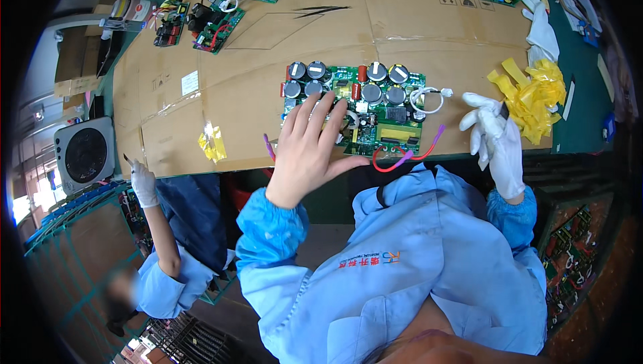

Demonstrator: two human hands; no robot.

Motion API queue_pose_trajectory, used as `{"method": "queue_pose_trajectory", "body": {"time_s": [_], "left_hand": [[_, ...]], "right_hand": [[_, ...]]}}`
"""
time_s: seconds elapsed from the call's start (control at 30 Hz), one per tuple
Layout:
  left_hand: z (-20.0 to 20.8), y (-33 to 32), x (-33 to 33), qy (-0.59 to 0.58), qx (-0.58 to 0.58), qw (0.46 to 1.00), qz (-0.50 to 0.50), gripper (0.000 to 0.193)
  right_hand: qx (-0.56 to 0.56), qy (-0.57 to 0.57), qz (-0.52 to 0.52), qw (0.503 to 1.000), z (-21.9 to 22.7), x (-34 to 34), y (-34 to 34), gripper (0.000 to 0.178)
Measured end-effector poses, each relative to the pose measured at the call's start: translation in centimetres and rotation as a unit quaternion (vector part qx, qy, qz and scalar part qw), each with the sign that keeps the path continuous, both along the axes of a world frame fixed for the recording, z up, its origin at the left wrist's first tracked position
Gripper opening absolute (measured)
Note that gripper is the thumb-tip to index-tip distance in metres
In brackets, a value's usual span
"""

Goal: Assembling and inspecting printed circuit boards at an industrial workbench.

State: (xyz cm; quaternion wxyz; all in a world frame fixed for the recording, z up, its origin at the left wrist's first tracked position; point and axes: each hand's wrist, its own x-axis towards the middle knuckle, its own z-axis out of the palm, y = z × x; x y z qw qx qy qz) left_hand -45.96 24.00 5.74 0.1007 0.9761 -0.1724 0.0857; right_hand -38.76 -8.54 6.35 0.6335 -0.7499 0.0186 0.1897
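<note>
A green circuit board (345,113) with several black round capacitors, red parts and a white looped cable lies near the table's front edge. Red wires with purple ends hang off its near side. My bare left hand (310,141) rests over the board's left part, fingers stretched out and thumb apart, hiding what is under it. Right of the board, my right hand (494,137) in a white glove is raised, its fingers curled. A small dark tip (504,110) sticks out of it; the rest of that object is hidden by the glove.
Cardboard (248,89) covers the green table. A heap of yellow tape pieces (532,99) and a white glove (541,32) lie at the right. More boards (218,24) sit at the back. A co-worker's gloved hand (143,184) and a fan (85,154) are at the left.
</note>
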Motion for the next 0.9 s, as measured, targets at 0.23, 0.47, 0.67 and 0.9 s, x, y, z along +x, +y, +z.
{"method": "queue_pose_trajectory", "body": {"time_s": [0.23,0.47,0.67,0.9], "left_hand": [[1.4,1.4,2.3,0.09,-0.018,0.992,-0.091,0.098],[1.8,0.2,2.2,0.098,-0.022,0.986,-0.132,0.101],[2.2,-2.5,3.4,0.052,-0.035,0.988,-0.144,0.078],[0.7,-1.1,2.5,0.03,-0.028,0.97,-0.24,0.039]], "right_hand": [[0.031,0.019,0.022,0.999,0.1,-0.2,0.9,0.042],[0.036,0.005,-0.003,0.999,-1.1,-0.4,0.0,0.042],[0.05,0.012,0.013,0.999,-0.6,-0.3,0.5,0.041],[0.069,0.005,0.007,0.998,-1.2,-0.5,-0.2,0.04]]}}
